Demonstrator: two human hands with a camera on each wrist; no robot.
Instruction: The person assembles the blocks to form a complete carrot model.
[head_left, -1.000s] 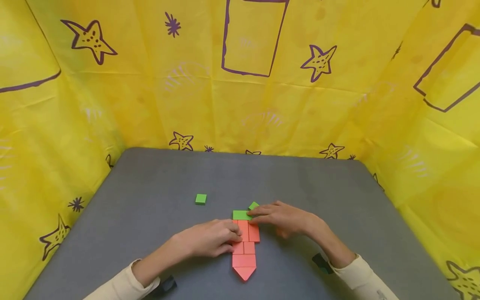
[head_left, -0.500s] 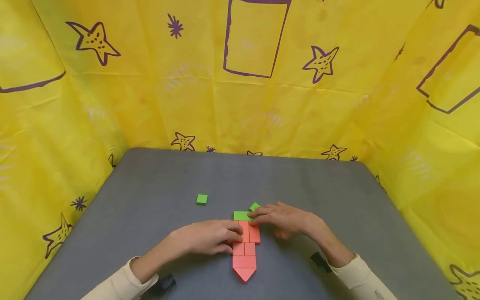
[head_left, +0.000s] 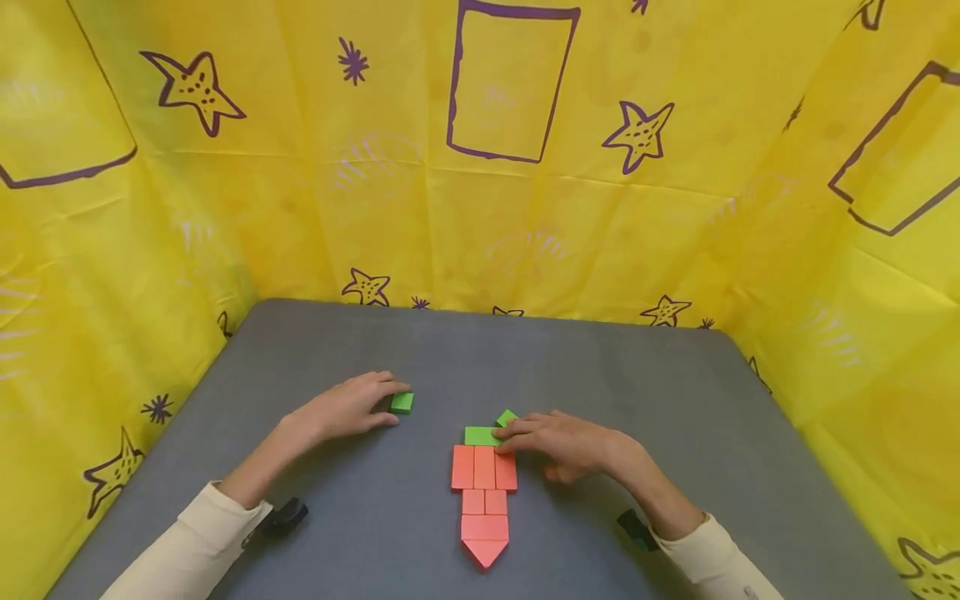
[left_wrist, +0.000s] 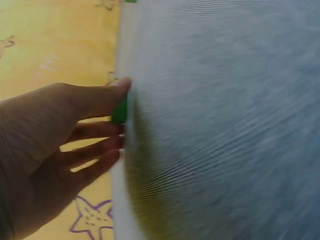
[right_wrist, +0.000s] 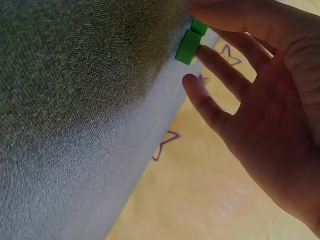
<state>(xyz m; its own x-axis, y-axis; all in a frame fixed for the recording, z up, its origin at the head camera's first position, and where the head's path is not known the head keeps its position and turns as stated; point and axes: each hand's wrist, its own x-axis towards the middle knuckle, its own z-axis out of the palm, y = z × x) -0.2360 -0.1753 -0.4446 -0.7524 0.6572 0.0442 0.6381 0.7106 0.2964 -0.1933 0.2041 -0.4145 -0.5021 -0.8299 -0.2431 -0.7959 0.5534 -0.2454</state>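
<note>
In the head view, my left hand (head_left: 348,408) is at a green square block (head_left: 402,405) on the left. Its fingers reach over the block's far edge and the thumb lies by the near edge; a firm pinch does not show. My right hand (head_left: 566,444) rests its outstretched fingertips on the right end of a green rectangular block (head_left: 480,436). Behind those fingers sits a tilted small green block (head_left: 506,417), partly hidden. Below the green rectangle, flat red blocks (head_left: 483,467) lie together, ending in a red triangle (head_left: 485,552) that points toward me.
A grey padded table (head_left: 600,367) lies under everything. Yellow cloth (head_left: 525,200) with purple drawings surrounds its back and sides. Dark camera mounts (head_left: 285,517) sit below the wrists.
My left hand has moved from the red blocks up and left to the separate green square block, uncovering the left red block. The right hand stays in nearly the same place.
</note>
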